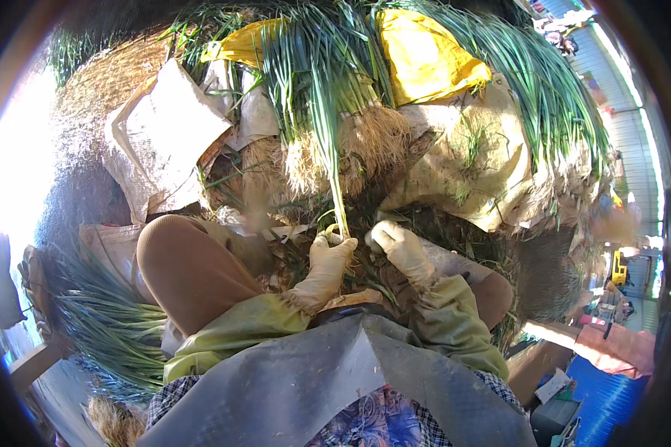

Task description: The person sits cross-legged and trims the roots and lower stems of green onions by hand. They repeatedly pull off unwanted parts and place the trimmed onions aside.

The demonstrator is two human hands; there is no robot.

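In the middle, my gloved left hand [329, 262] is closed around the lower end of a green onion [333, 171]. Its pale stem rises away from me, and its leaves lie over the pile. A little to the right is my gloved right hand [399, 247], its fingers curled together, apart from that stem. Whether anything is between those fingers is hidden. Just beyond my hands lies a heap of green onions [298, 74], their bushy, straw-coloured roots [376, 134] turned toward me.
A yellow sack [421, 56] and pale woven sacks [168, 134] lie around the heap. More green onions rest at the far right [529, 89] and beside my left knee [112, 316]. Leaf scraps cover the ground between my knees. A pink cloth [615, 349] lies at the right.
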